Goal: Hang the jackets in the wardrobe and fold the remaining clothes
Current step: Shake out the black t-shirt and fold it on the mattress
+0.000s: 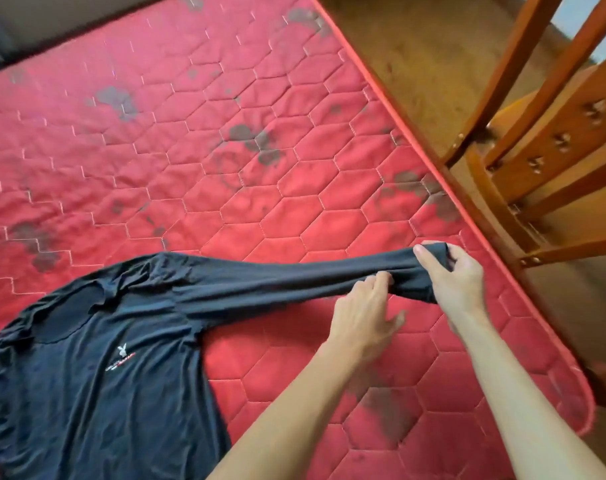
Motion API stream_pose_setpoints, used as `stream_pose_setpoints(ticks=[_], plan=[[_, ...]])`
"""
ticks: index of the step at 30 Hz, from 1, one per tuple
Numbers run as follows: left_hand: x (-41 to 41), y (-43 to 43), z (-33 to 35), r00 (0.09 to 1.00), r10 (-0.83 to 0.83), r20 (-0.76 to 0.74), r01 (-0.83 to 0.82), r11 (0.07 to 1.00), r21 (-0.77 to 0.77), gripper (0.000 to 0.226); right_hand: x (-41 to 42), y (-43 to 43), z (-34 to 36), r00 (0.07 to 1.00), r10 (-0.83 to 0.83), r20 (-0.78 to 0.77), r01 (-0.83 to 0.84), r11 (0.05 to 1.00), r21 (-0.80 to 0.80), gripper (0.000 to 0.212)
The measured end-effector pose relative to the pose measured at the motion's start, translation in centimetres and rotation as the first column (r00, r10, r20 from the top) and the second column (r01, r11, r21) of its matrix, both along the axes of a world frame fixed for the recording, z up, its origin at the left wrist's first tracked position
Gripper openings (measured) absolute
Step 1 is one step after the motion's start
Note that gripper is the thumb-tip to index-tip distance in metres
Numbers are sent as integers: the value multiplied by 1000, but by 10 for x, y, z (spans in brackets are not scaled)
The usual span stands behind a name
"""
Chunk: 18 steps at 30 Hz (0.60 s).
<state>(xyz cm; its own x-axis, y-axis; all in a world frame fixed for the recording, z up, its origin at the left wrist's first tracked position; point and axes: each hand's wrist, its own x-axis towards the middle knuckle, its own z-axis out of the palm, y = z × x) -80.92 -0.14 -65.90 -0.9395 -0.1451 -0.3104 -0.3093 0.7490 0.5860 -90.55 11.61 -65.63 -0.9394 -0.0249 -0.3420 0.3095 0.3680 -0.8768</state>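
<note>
— Between our two hands runs the long black sleeve (277, 282) of the black long-sleeved jersey shirt (97, 382), stretched nearly straight. Which hand has the end of it?

— Our right hand (457, 277). Its thumb and fingers are curled round the cuff (433, 249), which bunches out beside the thumb. Our left hand (362, 320) is on the sleeve more toward the shoulder. Its fingers are curled on the near edge of the cloth, and the thumb stands free below.

— And where does the body of the shirt lie from the fingers?

— To the left of both hands and nearer to us, flat, chest up, with a small white and red printed logo (121, 353) showing. The long axis of the sleeve goes from the shoulder on the left to the cuff on the far right, so we think the fold must travel leftward, back over the chest. The right hand has the longer way. The left hand is nearer to the body and could serve as the hinge.

— How will the cloth behave?

— It looks thin, soft and stretchy, with small wrinkles near the collar, so it will probably sag where we do not support it. Under the fingers is the red quilted mattress (225, 150), stitched in hexagons and marked with dark grey stains. To the right of the right hand, past the mattress edge, stands the brown wooden chair (554, 133), apart from the cuff.
</note>
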Motion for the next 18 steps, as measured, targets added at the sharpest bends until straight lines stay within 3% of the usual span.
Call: stream_pose_setpoints(ticks=[2, 5, 8, 12, 18], plan=[[-14, 4, 4, 995, 62, -84, -63, 998, -14, 44, -4, -5, -1, 999, 41, 34, -40, 999, -36, 20], [-22, 3, 8, 983, 103, -151, -103, 995, 11, 56, -1, -20, 2, 990, 133, 50, -131, 990, -51, 16], [-13, -16, 14, 962, 187, -198, -169, 980, 103, 43, 5, -43, 15, 980, 196, 33, -190, 973, -129, 8], [19, -69, 16, 961, 262, -91, -234, 942, 242, 31, 36, -93, 24, 968, 250, 31, -245, 961, -130, 31], [126, -175, 9, 905, 420, -63, -370, 853, 369, 41, 124, -208, 29, 895, 404, 190, -345, 896, -280, 26]])
